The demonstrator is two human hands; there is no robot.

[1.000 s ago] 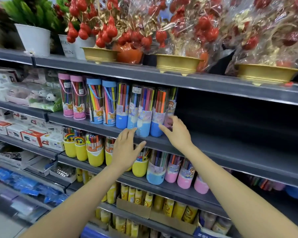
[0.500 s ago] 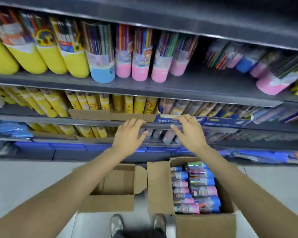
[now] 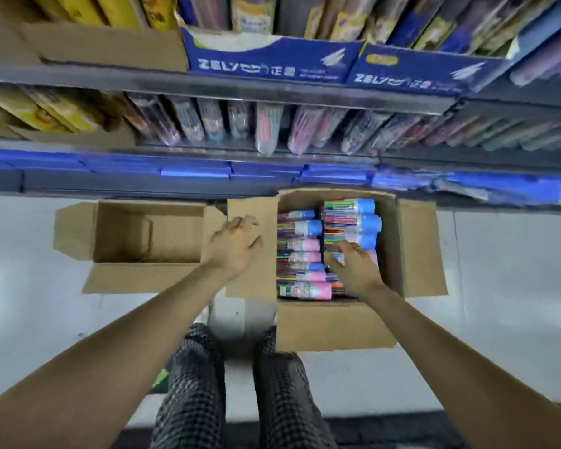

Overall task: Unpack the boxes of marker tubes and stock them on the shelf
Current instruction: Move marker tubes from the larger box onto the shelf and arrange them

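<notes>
We've dropped from the shelf to the floor boxes: a second ago our hands were up at the stocked row, now they're down for a refill. Right hand [image 3: 353, 270] sits on the marker tubes [image 3: 305, 254] in the full box [image 3: 415, 247], fingers spread, nothing gripped yet. Left hand [image 3: 237, 246] is relaxed over that box's flap. Empty carton [image 3: 75, 234] beside it. Lower shelf [image 3: 208, 81] beyond.
</notes>
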